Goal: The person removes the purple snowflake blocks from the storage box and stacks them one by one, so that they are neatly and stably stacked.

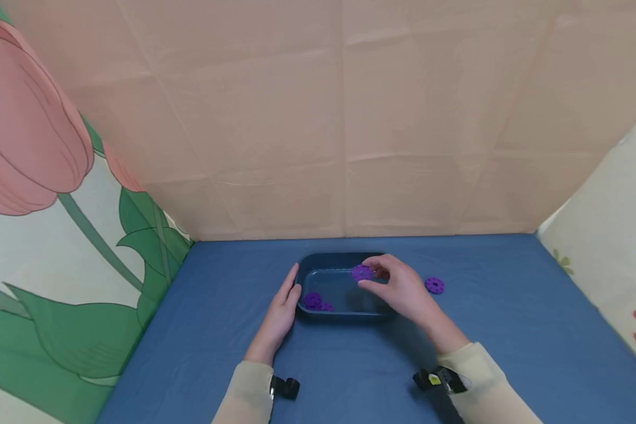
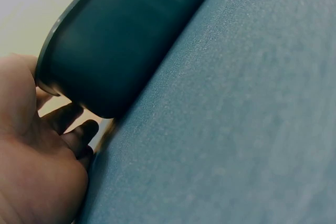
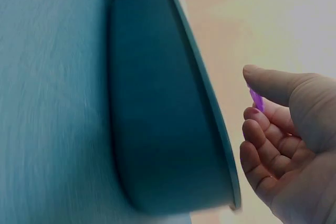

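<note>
Disc (image 1: 361, 272), purple, thin and notched round the edge, sits pinched between thumb and fingers of the right grip (image 1: 400, 288), above the right part of the tray (image 1: 344, 317) and touching nothing but the fingers. The right wrist view catches it nearly edge-on, clear of the tray's rim. It looks like plastic: very light, fairly stiff, likely a little slick on its flat faces, and unlikely to break in normal handling, though the thin parts round the slots might bend. The outer edge seems the best place to take hold, thumb against one side and fingertip against the other; the notches should help against slipping.

More discs (image 1: 314, 301) lie bunched in the tray's near left corner, and a spare disc (image 1: 434, 285) lies flat on the counter (image 1: 487, 353), just right of the tray.

The right forearm comes in from the lower right, wrist raised above the near right corner, the other fingers loosely bent and bearing no load. The left grip (image 1: 279, 312) is spread rather than clenched, set against the tray's left end with the fingers along its outer wall below the rim. The tray looks light and smooth, so that end makes a sensible place to steady it.
</note>
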{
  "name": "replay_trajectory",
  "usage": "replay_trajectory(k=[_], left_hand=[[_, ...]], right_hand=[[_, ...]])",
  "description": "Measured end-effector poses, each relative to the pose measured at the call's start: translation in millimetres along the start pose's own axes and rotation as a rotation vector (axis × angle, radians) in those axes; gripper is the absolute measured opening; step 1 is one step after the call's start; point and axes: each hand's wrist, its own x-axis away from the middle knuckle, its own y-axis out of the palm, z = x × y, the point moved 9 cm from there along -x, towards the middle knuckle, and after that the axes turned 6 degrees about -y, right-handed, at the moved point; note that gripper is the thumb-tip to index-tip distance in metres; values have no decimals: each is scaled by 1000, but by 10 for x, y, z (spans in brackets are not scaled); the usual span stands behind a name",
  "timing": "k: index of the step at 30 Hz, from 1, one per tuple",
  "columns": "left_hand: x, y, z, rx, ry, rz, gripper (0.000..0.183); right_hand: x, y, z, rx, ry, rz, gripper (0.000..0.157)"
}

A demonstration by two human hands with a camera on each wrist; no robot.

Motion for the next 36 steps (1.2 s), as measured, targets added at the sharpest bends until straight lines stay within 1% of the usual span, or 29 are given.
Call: replay_trajectory(k=[2,5,9,12,15,19,24,25,28,31,32,36], left_hand=[[43,11,67,-4,-7,-12,49],[99,21,145,-14,-5,-11,50],[18,28,24,-7,-1,6,50],[-73,26,-116,1,1,21,49],[-100,21,-156,4,14,39,48],[-101,25,-158,6,24,53,49],[-97,25,-152,4,23,54,48],[-73,24,-114,3,15,45,47],[-73,27,-114,3,15,39,48],[-62,32,-98,0,-8,23,49],[-74,34,-117,1,-8,25,49],[21,32,33,-11,-26,-1,49]], right_hand=[[63,-109,71,-2,10,21,39],[152,-257,199,5,23,51,43],[248,-418,397,19,51,89,45],[296,-537,534,22,65,121,47],[328,-656,650,24,78,150,48],[355,-775,787,19,108,167,50],[386,-859,956,20,142,170,52],[391,-869,993,24,149,168,53],[407,-883,1110,41,154,157,53],[434,-883,1216,45,160,140,53],[446,-881,1247,47,159,135,53],[494,-859,1367,45,180,110,51]])
